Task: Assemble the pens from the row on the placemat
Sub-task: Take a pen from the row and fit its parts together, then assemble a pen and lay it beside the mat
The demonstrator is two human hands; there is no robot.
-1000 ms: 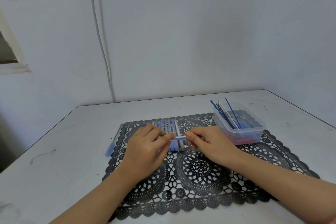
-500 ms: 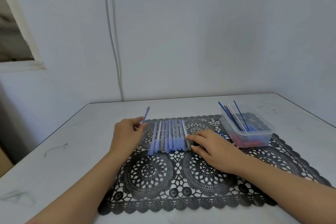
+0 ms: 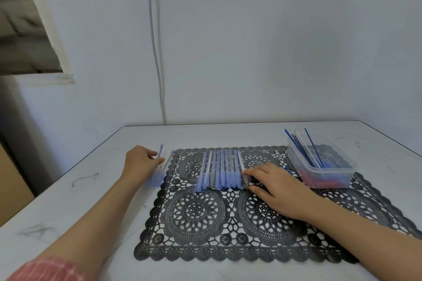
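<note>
A row of several blue and grey pens lies side by side on the black lace placemat. My right hand lies at the row's right end, forefinger and thumb pinching the near end of the rightmost grey pen. My left hand is over the bare table just left of the mat, fingers curled round a blue pen whose near end is blurred. Another pale pen lies beside it along the mat's left edge.
A clear plastic tub stands on the mat's far right corner with thin blue and white refills leaning in it and red and blue bits at the bottom. The white table ends at the left; a wall stands close behind.
My hands have parted. The left hand carried the blue pen out to the left of the mat and lowered it. The right hand went to the row's right end.
</note>
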